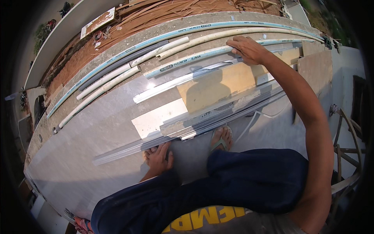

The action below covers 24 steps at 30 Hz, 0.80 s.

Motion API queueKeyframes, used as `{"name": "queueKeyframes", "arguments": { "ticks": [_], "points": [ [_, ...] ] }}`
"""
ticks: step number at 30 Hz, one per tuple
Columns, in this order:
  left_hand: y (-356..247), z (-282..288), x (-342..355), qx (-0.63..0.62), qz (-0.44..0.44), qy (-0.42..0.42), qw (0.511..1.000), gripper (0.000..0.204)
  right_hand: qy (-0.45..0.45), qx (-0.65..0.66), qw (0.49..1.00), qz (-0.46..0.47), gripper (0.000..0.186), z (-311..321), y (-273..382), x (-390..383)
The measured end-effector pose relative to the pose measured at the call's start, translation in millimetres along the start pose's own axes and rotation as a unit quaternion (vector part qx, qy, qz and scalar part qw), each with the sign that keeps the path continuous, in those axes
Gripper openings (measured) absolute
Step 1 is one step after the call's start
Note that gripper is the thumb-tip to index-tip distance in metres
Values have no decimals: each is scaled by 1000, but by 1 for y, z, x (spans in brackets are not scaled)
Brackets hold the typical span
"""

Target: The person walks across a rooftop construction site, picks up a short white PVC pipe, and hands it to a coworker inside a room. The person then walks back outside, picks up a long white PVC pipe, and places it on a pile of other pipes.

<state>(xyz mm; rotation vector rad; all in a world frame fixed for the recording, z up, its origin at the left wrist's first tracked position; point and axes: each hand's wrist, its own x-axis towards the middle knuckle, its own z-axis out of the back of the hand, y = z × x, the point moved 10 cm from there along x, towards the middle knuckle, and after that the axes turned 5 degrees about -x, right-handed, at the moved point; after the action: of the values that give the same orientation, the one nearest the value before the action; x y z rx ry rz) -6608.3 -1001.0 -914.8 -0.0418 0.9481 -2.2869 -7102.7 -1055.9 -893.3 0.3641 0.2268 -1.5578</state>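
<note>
My right hand [249, 50] is stretched out to the far side, its fingers closed on a blue-and-white plastic pipe [191, 59] that lies on the grey floor. The pipe shows on both sides of the hand. Close to my body, my left hand [157, 159] rests low with its fingers apart, the fingertips at the near edge of a bundle of long grey metal profiles [128, 151]. How firmly they touch the bundle is hidden. Between the hands lie a bright metal profile [171, 85], a tan board [208, 91] and a white board [159, 118].
Beyond the pipe, more white pipes [212, 37], a dark grey pipe [117, 64] and a long blue-striped pipe [156, 39] run along the raised ledge. Reddish soil with wooden strips [156, 19] lies past it. My sandalled foot [222, 138] stands beside the profiles. A curved frame [352, 152] stands at right.
</note>
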Motion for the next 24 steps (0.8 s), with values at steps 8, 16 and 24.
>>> {"name": "queueKeyframes", "arguments": {
  "ticks": [8,16,24],
  "points": [
    [-1,2,-2,-17,12,5,1000,49,-62,43,997,28,26,58,71,-19],
    [-3,18,4,-69,33,2,997,28,-81,61,994,49,26,65,92,-13],
    [-39,171,61,-106,-145,-293,939,8,-57,74,993,67,27,67,124,-9]
  ]
}}
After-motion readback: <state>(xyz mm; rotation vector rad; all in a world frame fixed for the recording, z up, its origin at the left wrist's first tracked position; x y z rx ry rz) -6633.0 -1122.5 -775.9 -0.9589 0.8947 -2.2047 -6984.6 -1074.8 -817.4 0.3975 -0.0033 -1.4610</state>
